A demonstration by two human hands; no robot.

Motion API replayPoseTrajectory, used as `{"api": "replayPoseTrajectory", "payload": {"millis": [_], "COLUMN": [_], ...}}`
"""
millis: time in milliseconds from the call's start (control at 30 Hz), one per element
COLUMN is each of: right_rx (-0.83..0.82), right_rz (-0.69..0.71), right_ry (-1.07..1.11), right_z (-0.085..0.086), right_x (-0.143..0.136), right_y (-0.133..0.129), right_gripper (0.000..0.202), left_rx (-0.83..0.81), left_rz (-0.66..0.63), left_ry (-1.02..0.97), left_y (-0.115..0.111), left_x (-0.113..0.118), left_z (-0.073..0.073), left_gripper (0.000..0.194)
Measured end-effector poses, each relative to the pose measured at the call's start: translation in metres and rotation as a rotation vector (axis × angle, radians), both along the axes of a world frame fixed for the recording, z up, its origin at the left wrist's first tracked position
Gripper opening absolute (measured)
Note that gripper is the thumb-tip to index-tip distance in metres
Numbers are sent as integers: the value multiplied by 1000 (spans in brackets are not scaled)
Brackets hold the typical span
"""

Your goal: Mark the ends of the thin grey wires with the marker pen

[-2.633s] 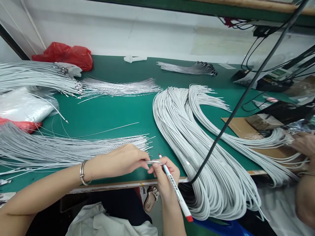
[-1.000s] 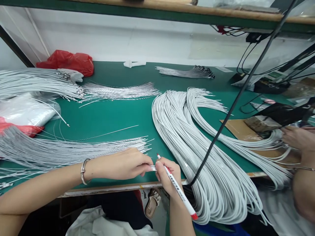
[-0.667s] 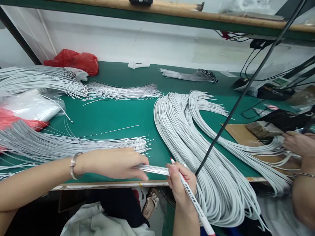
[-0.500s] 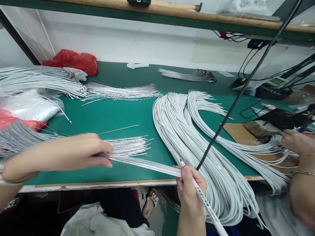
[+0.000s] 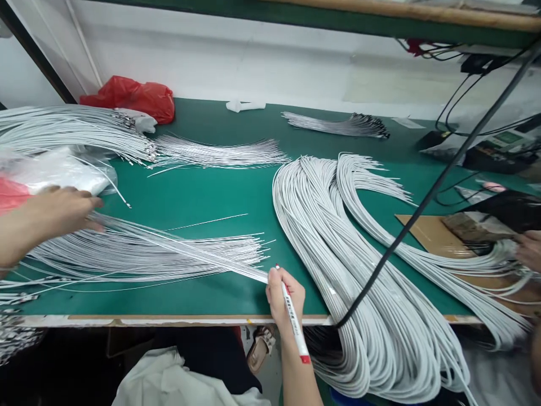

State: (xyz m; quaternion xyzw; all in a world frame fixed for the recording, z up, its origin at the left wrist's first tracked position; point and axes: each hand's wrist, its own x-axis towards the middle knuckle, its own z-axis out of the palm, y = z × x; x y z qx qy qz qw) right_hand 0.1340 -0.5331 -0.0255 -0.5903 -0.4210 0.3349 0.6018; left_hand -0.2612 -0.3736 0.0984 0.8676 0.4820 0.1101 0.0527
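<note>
Held piece: flat bundle of thin, straight, grey-white wires (image 5: pixel 186 247), strung between the two hands above the green work mat (image 5: pixel 211 192). Long axis is a diagonal: far-left end at the left hand (image 5: pixel 63 217), near-right end at the right hand (image 5: pixel 287 299).

Right hand: fingers pinched on the near-right end, tips of the wires hidden in the grip or just at it, can't tell which. Same hand also carries a slim white marker pen with red ends (image 5: pixel 296 330), tilted across the palm, one end pointing far, the other near. So from the right grip the wires go left and away; the pen crosses that line rather than following it.

Left hand: fingers curled at the far-left end, palm down, near the clear plastic bag (image 5: pixel 76 172). Blurred; can't tell whether it's clamped or only loosely round the wires.

Below the diagonal lies a wider loose spread of thin grey wires (image 5: pixel 127 262), axis left-right, cut ends pointing right. Held bundle crosses over it at a shallow angle; contact unclear. Those cut ends are closer to the right hand.

Thick bunch of looped pale-grey cables (image 5: pixel 346 254) sits right of the right hand, apart from it.
</note>
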Motion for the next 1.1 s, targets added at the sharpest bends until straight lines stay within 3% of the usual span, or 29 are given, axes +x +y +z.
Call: {"api": "replayPoseTrajectory", "payload": {"millis": [33,100,200,300,400,500,567,767,967,1100], "right_rx": [-8,-18,-15,1,-3,-24,-35,-5,-77,-44], "right_rz": [14,42,51,30,22,52,84,235,145,150], "right_ry": [-40,-108,-186,-260,-258,-182,-96,117,80,36], "right_z": [-4,-10,-9,-1,5,4,2,4,19,17], "right_x": [0,2,6,6,6,7,8,11,4,5], "right_y": [0,-2,-8,-13,-15,-14,-12,-13,-16,-14], "right_gripper": [48,48,47,45,43,42,42,37,33,33], "left_rx": [108,112,-112,-229,-483,-739,-807,-740,-686,-603], "left_rz": [8,-89,-342,-532,-638,-604,-570,-557,-628,-674], "left_ry": [83,196,35,-129,-182,-206,-237,-298,-263,-201], "left_y": [-1,-14,-47,-71,-76,-72,-69,-66,-66,-68], "left_x": [11,47,127,203,246,258,258,255,254,251], "left_z": [-9,-20,-27,-29,-31,-30,-29,-25,-26,-27], "left_gripper": [75,73,44,34,28,29,27,26,27,29]}}
